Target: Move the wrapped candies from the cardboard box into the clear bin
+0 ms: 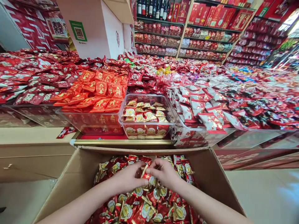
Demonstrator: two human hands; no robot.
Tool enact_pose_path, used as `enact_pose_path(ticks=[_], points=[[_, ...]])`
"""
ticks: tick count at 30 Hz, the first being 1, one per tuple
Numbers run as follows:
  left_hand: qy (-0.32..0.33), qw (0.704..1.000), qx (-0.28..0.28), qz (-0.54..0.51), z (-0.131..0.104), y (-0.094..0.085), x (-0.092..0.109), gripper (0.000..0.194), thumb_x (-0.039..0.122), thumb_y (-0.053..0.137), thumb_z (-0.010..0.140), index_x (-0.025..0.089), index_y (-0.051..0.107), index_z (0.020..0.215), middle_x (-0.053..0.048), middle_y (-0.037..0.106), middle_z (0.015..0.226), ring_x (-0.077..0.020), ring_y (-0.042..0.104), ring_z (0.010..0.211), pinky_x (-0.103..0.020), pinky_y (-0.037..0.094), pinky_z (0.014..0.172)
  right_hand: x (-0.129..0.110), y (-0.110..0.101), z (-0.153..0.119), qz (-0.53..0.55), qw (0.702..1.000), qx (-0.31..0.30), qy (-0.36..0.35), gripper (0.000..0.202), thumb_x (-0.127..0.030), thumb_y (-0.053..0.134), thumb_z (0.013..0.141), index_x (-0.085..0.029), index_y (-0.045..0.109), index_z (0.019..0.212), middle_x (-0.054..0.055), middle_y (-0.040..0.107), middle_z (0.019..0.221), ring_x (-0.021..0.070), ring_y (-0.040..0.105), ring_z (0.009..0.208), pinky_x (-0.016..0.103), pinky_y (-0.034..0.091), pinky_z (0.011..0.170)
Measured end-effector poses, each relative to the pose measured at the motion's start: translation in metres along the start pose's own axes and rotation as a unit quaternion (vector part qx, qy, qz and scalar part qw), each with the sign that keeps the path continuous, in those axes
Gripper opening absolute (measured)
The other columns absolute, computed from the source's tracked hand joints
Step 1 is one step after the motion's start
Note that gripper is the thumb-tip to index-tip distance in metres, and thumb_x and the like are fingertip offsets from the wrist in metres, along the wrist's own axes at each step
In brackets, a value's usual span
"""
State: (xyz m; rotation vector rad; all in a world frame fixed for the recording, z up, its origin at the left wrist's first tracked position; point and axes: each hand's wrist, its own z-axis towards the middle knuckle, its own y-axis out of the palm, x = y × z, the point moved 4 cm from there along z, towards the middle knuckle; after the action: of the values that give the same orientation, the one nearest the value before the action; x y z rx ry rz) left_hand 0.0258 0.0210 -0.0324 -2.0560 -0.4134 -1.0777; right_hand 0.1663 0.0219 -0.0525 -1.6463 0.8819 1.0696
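Red-and-gold candy packets fill the bottom of an open cardboard box. Over them, near the box's middle, my left hand and my right hand meet at one red-and-gold packet. The right thumb and fingers pinch its upper part, while the left fingers curve round its left side. Just beyond the box stands a clear plastic bin with similar packets laid in rows, gold edges up.
Bins of orange-red packets and white-and-red packets flank the clear bin. A white pillar rises at the back left. Shelves with bottles and red packages stand behind. Drawers are at the left.
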Motion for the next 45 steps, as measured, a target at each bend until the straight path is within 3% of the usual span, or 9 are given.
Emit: enact_pose_path(ticks=[7, 10, 21, 24, 27, 30, 36, 40, 45], points=[[0.045, 0.974, -0.030, -0.222, -0.001, 0.011, 0.013, 0.036, 0.025, 0.058, 0.071, 0.014, 0.046, 0.104, -0.006, 0.060, 0.095, -0.0175, 0.056, 0.086, -0.030, 0.044, 0.076, -0.009, -0.006, -0.011, 0.284, 0.955, 0.054, 0.072, 0.031, -0.043, 0.064, 0.063, -0.016, 0.049, 0.064, -0.006, 0.048, 0.052, 0.0068, 0.037, 0.047, 0.021, 0.029, 0.048], [0.066, 0.968, -0.008, -0.240, -0.003, 0.007, 0.019, 0.044, 0.028, 0.058, 0.073, 0.015, 0.046, 0.113, -0.005, 0.060, 0.099, -0.0185, 0.054, 0.091, -0.030, 0.042, 0.079, -0.013, -0.005, -0.014, 0.269, 0.960, 0.057, 0.058, 0.030, -0.043, 0.061, 0.066, -0.016, 0.049, 0.065, -0.006, 0.046, 0.051, 0.0063, 0.035, 0.047, 0.021, 0.027, 0.047], [0.035, 0.975, 0.128, -0.177, -0.005, -0.014, 0.023, 0.020, 0.030, 0.053, 0.077, 0.013, 0.062, 0.072, 0.000, 0.060, 0.065, -0.0131, 0.052, 0.063, -0.024, 0.041, 0.061, -0.025, -0.003, -0.016, 0.222, 0.974, -0.022, 0.049, 0.029, -0.037, 0.067, 0.061, -0.015, 0.048, 0.066, -0.004, 0.050, 0.057, 0.0073, 0.039, 0.050, 0.022, 0.031, 0.050], [-0.039, 0.941, 0.108, -0.318, -0.009, -0.006, 0.024, 0.022, 0.037, 0.054, 0.077, 0.016, 0.055, 0.084, 0.002, 0.059, 0.067, -0.0130, 0.056, 0.064, -0.026, 0.044, 0.063, -0.034, -0.014, -0.019, 0.053, 0.996, 0.047, -0.049, 0.020, -0.033, 0.059, 0.070, -0.016, 0.048, 0.063, -0.001, 0.050, 0.058, 0.0105, 0.042, 0.055, 0.025, 0.034, 0.052], [-0.070, 0.867, 0.029, -0.493, -0.013, 0.003, 0.029, 0.029, 0.039, 0.054, 0.078, 0.018, 0.048, 0.096, -0.002, 0.062, 0.083, -0.0143, 0.060, 0.079, -0.031, 0.043, 0.078, -0.053, -0.016, -0.028, -0.163, 0.951, 0.075, -0.252, 0.010, -0.020, 0.048, 0.078, -0.016, 0.056, 0.076, 0.007, 0.058, 0.078, 0.0159, 0.047, 0.073, 0.030, 0.038, 0.064], [-0.037, 0.846, 0.010, -0.532, -0.016, 0.001, 0.033, 0.028, 0.028, 0.061, 0.075, 0.017, 0.046, 0.096, -0.003, 0.061, 0.088, -0.0131, 0.058, 0.080, -0.029, 0.043, 0.076, -0.065, -0.014, -0.036, -0.185, 0.923, 0.020, -0.336, 0.011, -0.019, 0.052, 0.076, -0.018, 0.058, 0.085, 0.007, 0.060, 0.088, 0.0164, 0.048, 0.080, 0.031, 0.040, 0.071], [0.023, 0.892, 0.050, -0.448, -0.017, -0.008, 0.034, 0.032, 0.015, 0.061, 0.072, 0.017, 0.045, 0.099, -0.001, 0.061, 0.083, -0.0099, 0.053, 0.073, -0.024, 0.041, 0.069, -0.064, -0.030, -0.033, -0.069, 0.975, 0.106, -0.182, 0.014, -0.025, 0.050, 0.078, -0.018, 0.056, 0.088, 0.007, 0.059, 0.088, 0.0170, 0.052, 0.084, 0.033, 0.042, 0.074], [0.062, 0.889, 0.036, -0.452, -0.019, -0.008, 0.042, 0.039, 0.012, 0.055, 0.076, 0.020, 0.037, 0.110, 0.000, 0.062, 0.083, -0.0101, 0.054, 0.073, -0.024, 0.041, 0.068, -0.048, -0.026, -0.026, 0.097, 0.995, 0.021, -0.005, 0.021, -0.035, 0.057, 0.072, -0.016, 0.056, 0.080, 0.002, 0.059, 0.069, 0.0118, 0.052, 0.059, 0.025, 0.042, 0.054], [0.057, 0.883, 0.049, -0.464, -0.023, -0.016, 0.050, 0.050, 0.013, 0.058, 0.075, 0.020, 0.031, 0.116, 0.002, 0.061, 0.072, -0.0081, 0.053, 0.061, -0.021, 0.041, 0.059, -0.048, -0.022, -0.027, 0.196, 0.980, -0.027, 0.011, 0.023, -0.035, 0.062, 0.068, -0.016, 0.050, 0.072, -0.003, 0.052, 0.059, 0.0078, 0.045, 0.050, 0.022, 0.040, 0.048]])
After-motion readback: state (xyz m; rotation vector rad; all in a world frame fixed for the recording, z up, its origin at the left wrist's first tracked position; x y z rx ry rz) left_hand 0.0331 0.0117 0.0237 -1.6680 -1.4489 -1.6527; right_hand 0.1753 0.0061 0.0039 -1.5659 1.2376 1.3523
